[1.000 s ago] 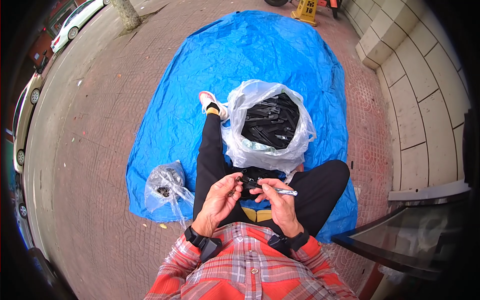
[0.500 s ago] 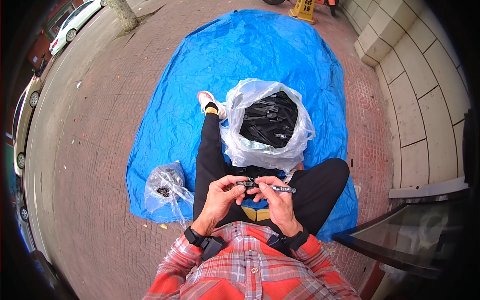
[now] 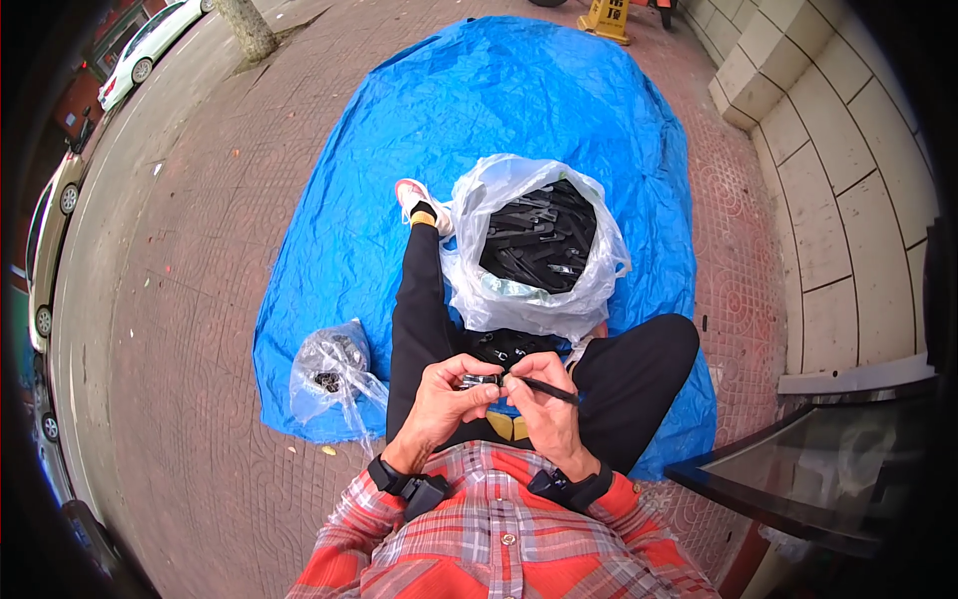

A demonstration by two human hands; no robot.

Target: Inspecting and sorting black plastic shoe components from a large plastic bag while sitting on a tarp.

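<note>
Over my lap, both hands are closed and nearly meet at the fingertips. My left hand [image 3: 442, 401] pinches a small shiny dark piece [image 3: 481, 379], mostly hidden by the fingers. In my right hand [image 3: 545, 414] is a slim black strip [image 3: 550, 389], its free end slanting down to the right. The strip's inner end meets the small piece between my fingers; whether they are joined cannot be seen. Just beyond my hands, small black parts [image 3: 505, 346] lie between my legs. A large white plastic bag [image 3: 589, 306], standing open, is full of similar black strips [image 3: 539, 235].
A smaller clear bag [image 3: 334, 367] with dark bits sits left of my leg on the blue tarp [image 3: 519, 90]. To the right are a dark-framed glass panel [image 3: 798, 469] and a tiled wall [image 3: 833, 210]. A yellow floor sign [image 3: 605, 20] stands beyond the tarp.
The black strip has turned from nearly level to slanting down rightward, with a plain dark side showing. My left fingers now hold the small shiny piece against its inner end.
</note>
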